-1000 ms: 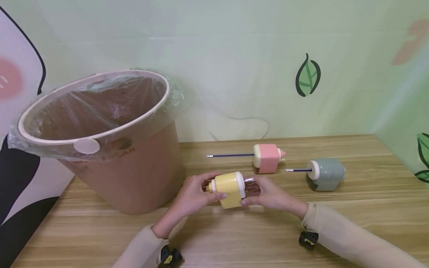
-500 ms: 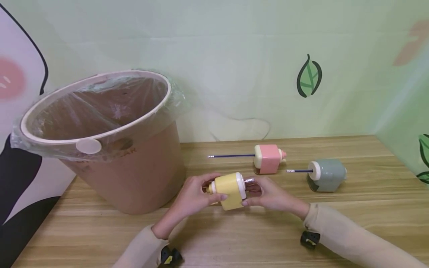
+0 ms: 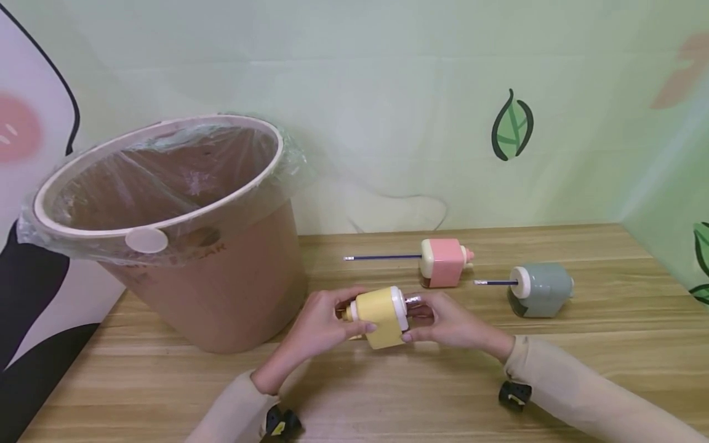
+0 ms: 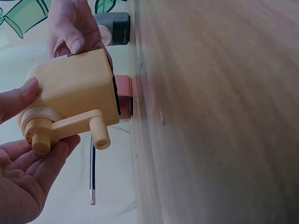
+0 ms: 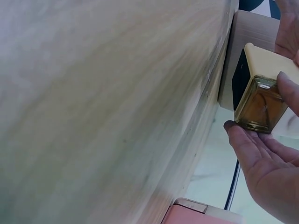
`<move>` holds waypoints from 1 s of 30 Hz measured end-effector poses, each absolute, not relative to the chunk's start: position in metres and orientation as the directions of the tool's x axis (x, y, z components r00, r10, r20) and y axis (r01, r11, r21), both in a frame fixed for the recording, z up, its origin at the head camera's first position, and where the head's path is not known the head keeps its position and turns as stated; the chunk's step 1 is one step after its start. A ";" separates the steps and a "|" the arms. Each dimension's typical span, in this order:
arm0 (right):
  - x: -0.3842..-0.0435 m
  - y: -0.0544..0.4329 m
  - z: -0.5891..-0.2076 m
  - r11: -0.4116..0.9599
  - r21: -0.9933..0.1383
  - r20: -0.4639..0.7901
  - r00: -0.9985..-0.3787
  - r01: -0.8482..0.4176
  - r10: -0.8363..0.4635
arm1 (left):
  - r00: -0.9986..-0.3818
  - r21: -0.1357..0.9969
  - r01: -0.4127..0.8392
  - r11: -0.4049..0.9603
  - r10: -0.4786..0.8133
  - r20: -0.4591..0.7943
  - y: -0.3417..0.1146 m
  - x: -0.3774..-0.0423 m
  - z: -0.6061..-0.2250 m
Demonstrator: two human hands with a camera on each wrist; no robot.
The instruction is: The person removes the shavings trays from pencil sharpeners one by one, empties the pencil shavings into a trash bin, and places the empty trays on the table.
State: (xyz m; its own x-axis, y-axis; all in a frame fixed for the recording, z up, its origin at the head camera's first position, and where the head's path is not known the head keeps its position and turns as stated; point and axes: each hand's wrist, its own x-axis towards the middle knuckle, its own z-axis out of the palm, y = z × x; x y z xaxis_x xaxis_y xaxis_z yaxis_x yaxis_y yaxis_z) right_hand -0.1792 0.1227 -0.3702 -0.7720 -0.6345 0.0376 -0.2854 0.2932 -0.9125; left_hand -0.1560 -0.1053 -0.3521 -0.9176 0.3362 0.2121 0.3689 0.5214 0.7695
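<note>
A yellow hand-crank pencil sharpener [image 3: 382, 317] is held above the table between both hands. My left hand [image 3: 324, 323] grips its crank end, thumb across the yellow body. The crank handle [image 4: 99, 133] shows in the left wrist view. At the white front end, my right hand [image 3: 443, 320] pinches around the clear shavings drawer [image 5: 262, 105], which looks brownish inside. A short silver piece [image 3: 412, 300] sticks out of the front beside the right fingers. Behind lie a pink sharpener [image 3: 445, 263] and a grey-green sharpener [image 3: 541, 289], each with a dark blue pencil in it.
A large brown waste bin [image 3: 238, 283] lined with a clear plastic bag stands at the left on the wooden table [image 3: 376, 400]. A light green wall [image 3: 376, 111] closes the back. The pink sharpener's pencil [image 3: 382, 258] points left towards the bin.
Hardly anything differs. The yellow sharpener and my right hand have shifted very slightly right and down in the head view, and both hands keep the same hold.
</note>
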 end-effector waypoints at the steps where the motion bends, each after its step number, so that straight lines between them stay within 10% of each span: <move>1: -0.179 0.123 -0.370 0.287 -0.916 0.036 -0.770 -0.280 -0.637 | -0.916 0.768 0.373 0.521 0.339 0.215 -0.106 -0.156 -0.352; 30: -0.170 0.125 -0.365 0.218 -0.951 0.047 -0.795 -0.221 -0.605 | -0.947 0.943 0.208 0.259 0.295 0.128 -0.103 -0.155 -0.356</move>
